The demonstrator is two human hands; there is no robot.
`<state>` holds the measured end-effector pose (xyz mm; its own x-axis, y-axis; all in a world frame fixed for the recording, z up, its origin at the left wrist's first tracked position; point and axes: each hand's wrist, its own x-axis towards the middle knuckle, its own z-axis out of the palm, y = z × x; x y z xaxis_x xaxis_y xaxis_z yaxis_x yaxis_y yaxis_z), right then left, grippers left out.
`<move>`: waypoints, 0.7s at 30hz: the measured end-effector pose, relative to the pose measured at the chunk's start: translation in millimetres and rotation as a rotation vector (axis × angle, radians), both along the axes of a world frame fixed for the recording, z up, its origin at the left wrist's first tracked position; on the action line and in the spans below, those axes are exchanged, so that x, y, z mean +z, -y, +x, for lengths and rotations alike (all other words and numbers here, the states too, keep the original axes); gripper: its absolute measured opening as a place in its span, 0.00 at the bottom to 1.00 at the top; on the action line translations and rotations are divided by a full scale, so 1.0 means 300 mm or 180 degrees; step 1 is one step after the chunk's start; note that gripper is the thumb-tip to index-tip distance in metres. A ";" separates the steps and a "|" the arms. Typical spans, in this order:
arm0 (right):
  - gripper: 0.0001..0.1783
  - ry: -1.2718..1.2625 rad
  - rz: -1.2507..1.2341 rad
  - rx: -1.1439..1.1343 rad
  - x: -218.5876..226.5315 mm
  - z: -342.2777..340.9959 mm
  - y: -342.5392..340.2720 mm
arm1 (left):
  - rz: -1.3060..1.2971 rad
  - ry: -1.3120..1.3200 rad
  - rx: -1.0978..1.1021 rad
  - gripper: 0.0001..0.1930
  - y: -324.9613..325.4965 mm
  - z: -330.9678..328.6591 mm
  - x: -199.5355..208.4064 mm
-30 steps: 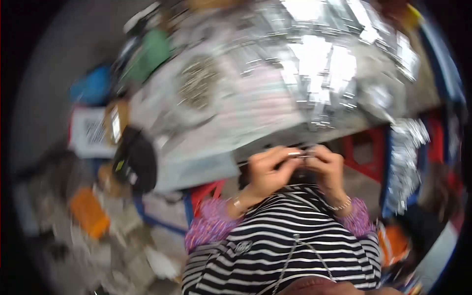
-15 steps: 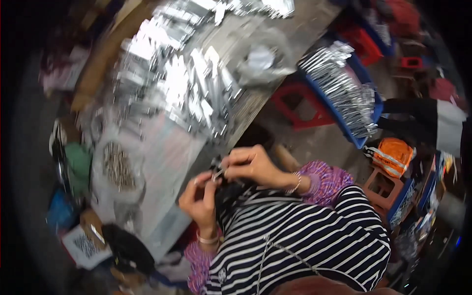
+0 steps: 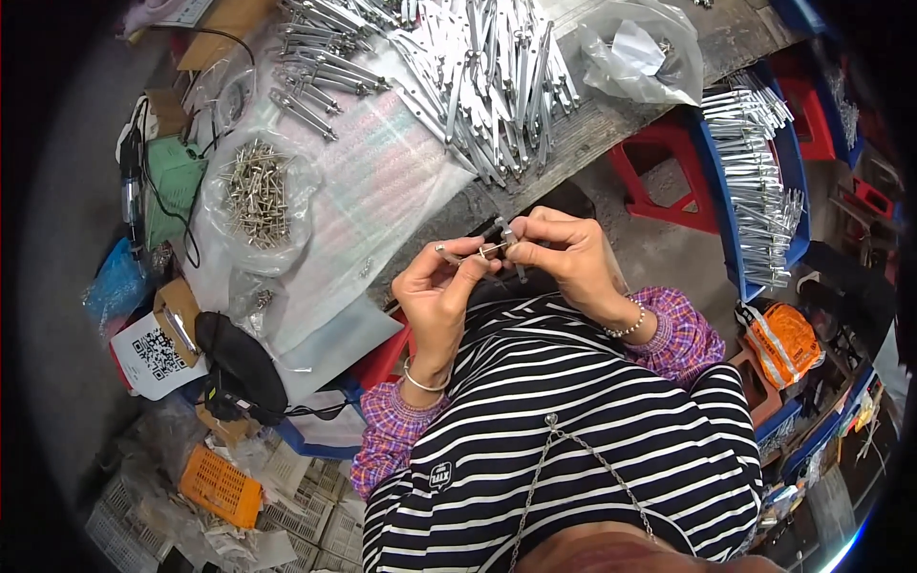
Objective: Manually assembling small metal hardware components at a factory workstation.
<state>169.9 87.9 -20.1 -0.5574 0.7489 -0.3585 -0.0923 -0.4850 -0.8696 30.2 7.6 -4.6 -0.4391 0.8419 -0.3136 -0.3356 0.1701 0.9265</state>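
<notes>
Above my lap, my left hand (image 3: 436,288) and my right hand (image 3: 575,256) meet fingertip to fingertip. Left thumb and fingers pinch a thin metal pin (image 3: 493,249), which reaches across toward the right fingertips. Between my right thumb and forefinger is a small narrow metal piece (image 3: 507,232); the fingers cover part of it, and its exact kind is unclear. The pin's end touches or lies very near that piece. On the table beyond, silver metal strips (image 3: 492,86) lie in a large heap. An open clear bag of small metal pins (image 3: 256,196) sits to the left.
Another clear bag (image 3: 638,57) with white paper stands at the table's far right. A blue crate (image 3: 723,205) full of silver strips rests by a red stool (image 3: 659,186). A black case (image 3: 244,363), a code card (image 3: 153,355) and an orange basket (image 3: 222,485) are left.
The view has turned and sharpened, so table and crate appear shifted right. Both hands still pinch small metal parts, fingertips together in front of me.
</notes>
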 end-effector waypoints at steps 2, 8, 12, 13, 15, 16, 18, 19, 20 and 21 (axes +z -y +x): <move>0.07 0.0061 0.0136 0.0105 0.008 -0.004 0.002 | -0.0005 -0.0095 -0.0199 0.08 0.003 -0.006 -0.006; 0.08 -0.0004 -0.0232 0.0044 0.017 -0.017 0.000 | -0.0065 0.0051 -0.0237 0.08 -0.016 -0.013 0.004; 0.08 -0.0050 -0.0257 -0.0116 -0.004 -0.023 0.000 | 0.0123 0.0386 -0.0184 0.12 -0.012 -0.016 -0.006; 0.08 -0.0063 -0.0249 -0.0162 -0.005 -0.025 0.002 | 0.0204 0.0503 -0.0092 0.13 -0.007 -0.015 -0.010; 0.07 -0.0115 -0.0389 -0.0211 -0.004 -0.030 0.005 | 0.0217 0.0521 -0.0099 0.13 -0.004 -0.018 -0.013; 0.08 -0.0138 -0.0344 -0.0189 -0.010 -0.027 0.006 | 0.0183 0.0458 -0.0069 0.13 -0.004 -0.018 -0.020; 0.08 -0.0169 -0.0310 -0.0155 -0.013 -0.028 0.009 | 0.0140 0.0387 -0.0027 0.12 -0.001 -0.021 -0.025; 0.09 -0.0155 -0.0315 -0.0163 -0.009 -0.029 0.008 | 0.0118 0.0311 -0.0012 0.12 -0.001 -0.021 -0.025; 0.10 -0.0144 -0.0318 -0.0173 -0.007 -0.030 0.006 | 0.0098 0.0233 -0.0001 0.12 -0.002 -0.022 -0.024; 0.10 -0.0148 -0.0324 -0.0169 -0.007 -0.031 0.006 | 0.0092 0.0229 0.0004 0.12 -0.004 -0.022 -0.020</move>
